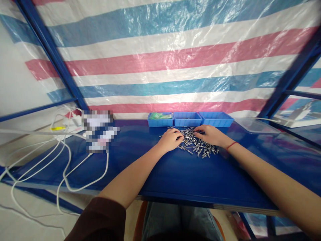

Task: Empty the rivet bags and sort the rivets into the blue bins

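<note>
A loose pile of silver metal blind rivets (198, 145) lies on the blue tabletop, in front of a row of blue bins. At the pile's left side is my left hand (171, 140), its fingers curled inward with the tips close to the rivets. My right hand (209, 134) comes over the pile from the right, thumb and fingers bent toward each other. Whatever lies between the fingertips of either hand is too small to make out. The two hands face each other across the upper part of the pile.
Behind the pile stand a left bin (160, 123) with green packets, a middle bin (187, 122) with a few small pieces, and a right bin (217, 120). White cables (67, 167) loop over the table's left side. A clear plastic sheet (255, 126) lies at right.
</note>
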`<state>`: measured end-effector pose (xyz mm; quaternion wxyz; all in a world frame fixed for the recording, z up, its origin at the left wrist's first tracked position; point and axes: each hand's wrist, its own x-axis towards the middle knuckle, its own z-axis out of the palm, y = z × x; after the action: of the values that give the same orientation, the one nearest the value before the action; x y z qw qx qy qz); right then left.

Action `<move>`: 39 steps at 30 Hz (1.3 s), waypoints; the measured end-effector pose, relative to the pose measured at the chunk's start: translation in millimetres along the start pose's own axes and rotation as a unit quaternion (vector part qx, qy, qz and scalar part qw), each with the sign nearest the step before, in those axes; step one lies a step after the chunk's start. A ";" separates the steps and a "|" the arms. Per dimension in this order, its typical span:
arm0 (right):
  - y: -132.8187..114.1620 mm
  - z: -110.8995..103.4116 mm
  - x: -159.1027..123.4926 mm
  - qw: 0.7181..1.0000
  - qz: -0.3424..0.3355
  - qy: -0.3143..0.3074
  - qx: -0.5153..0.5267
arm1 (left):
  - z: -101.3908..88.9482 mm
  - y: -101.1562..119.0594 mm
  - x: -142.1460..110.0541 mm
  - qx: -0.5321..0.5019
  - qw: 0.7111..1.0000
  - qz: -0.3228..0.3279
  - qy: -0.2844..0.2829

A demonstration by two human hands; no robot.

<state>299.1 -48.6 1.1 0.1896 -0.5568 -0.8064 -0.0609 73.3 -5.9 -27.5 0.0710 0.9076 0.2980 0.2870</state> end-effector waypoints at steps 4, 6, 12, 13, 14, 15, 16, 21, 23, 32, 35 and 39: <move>-2.9 2.8 0.3 1.000 -0.021 -0.007 0.006 | 0.8 -0.8 0.4 0.004 1.000 0.002 0.001; -3.7 2.9 -0.3 1.000 -0.020 -0.008 0.011 | 0.7 -1.0 0.7 0.008 1.000 0.005 -0.002; -2.2 2.4 -1.5 1.000 -0.023 -0.018 0.008 | 0.4 -1.1 1.4 0.002 1.000 0.008 -0.003; -2.0 2.6 -1.5 1.000 -0.024 -0.016 0.008 | 0.4 -1.1 1.4 0.002 1.000 0.008 -0.003; -1.8 2.9 -1.6 1.000 -0.023 -0.014 0.007 | 0.5 -1.1 1.4 0.001 1.000 0.008 -0.003; -1.7 3.3 -1.6 1.000 -0.023 -0.012 0.006 | 0.6 -1.1 1.4 0.001 1.000 0.007 -0.003; -1.6 3.7 -1.7 1.000 -0.022 -0.009 0.006 | 0.7 -1.2 1.3 0.002 1.000 0.006 -0.003; -1.4 5.2 -1.8 1.000 -0.019 0.002 0.011 | 1.6 -2.0 1.4 0.002 1.000 0.008 0.002; -1.7 5.1 -1.7 1.000 -0.020 0.001 0.008 | 2.0 -2.6 1.4 0.004 1.000 0.011 0.000; -1.1 4.1 -1.4 1.000 -0.014 -0.015 -0.003 | 0.7 -2.8 1.5 0.012 1.000 0.009 -0.014; -1.1 3.8 -1.3 1.000 -0.009 -0.020 -0.007 | 0.1 -2.1 1.6 0.012 1.000 0.011 -0.013; -3.0 2.3 -1.2 1.000 -0.006 -0.023 -0.010 | 0.3 -1.5 1.6 0.011 1.000 0.010 -0.010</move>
<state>296.2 -50.0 -1.1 0.1646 -0.5555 -0.8130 -0.0574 73.8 -3.7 -27.4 0.0611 0.9141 0.2910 0.2755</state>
